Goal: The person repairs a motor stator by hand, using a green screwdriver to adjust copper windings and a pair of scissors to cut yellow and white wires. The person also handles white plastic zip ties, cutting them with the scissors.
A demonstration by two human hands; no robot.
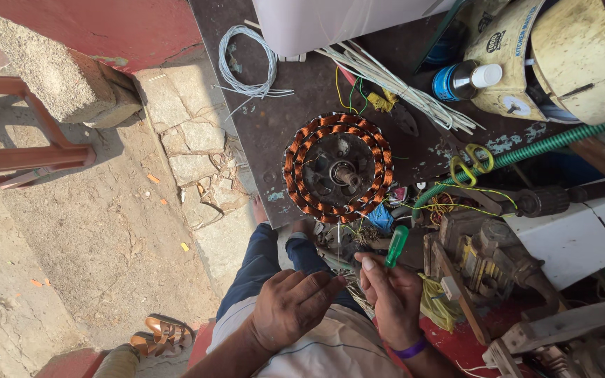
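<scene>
My right hand [391, 294] holds a green-handled screwdriver [396, 245], its handle pointing up toward the workbench. My left hand [290, 302] is close beside it over my lap, fingers curled, fingertips meeting the right hand's fingers around something thin that I cannot make out. In front of my knees a round motor stator with orange copper windings [337, 168] lies flat on the dark bench top [274, 119], its shaft pointing up.
A coil of grey wire [246, 63], a bundle of white sleeves [400, 87], yellow-handled scissors [472, 162], a green hose [554, 140], a spray can [465, 78] and rusty parts [484, 259] crowd the bench. A red chair [15, 150] and a sandalled foot [162, 334] are at left.
</scene>
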